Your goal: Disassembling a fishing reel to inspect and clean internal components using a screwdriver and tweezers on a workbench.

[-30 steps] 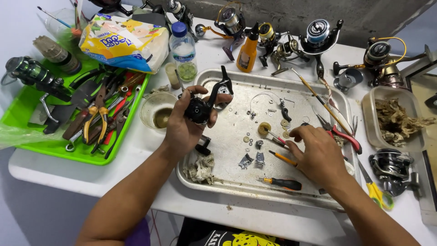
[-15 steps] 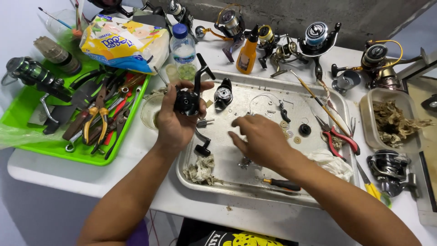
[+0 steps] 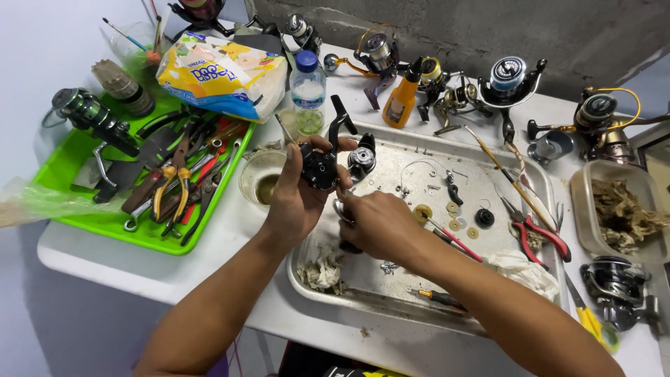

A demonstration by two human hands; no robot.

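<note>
Over the near half of the metal tray (image 3: 363, 297), the right hand (image 3: 373, 222) curls loosely around a small metal part (image 3: 338, 209) pinched at its fingertips, just beside the left hand (image 3: 296, 199), which grips a black reel body (image 3: 317, 167) firmly, its handle arm pointing up. A grey rag (image 3: 321, 269) and a screwdriver (image 3: 436, 297) lie near the tray's front rim. Farther in, brass washers (image 3: 453, 216), a black knob (image 3: 484, 218) and red-handled pliers (image 3: 537, 230) rest on the tray floor. To the left, a small glass cup (image 3: 259, 180) stands beside a green tray (image 3: 77, 216) full of hand tools. Beyond stand a water bottle (image 3: 307, 91), an orange oil bottle (image 3: 399, 103) and several spinning reels (image 3: 509, 80) along the wall.
</note>
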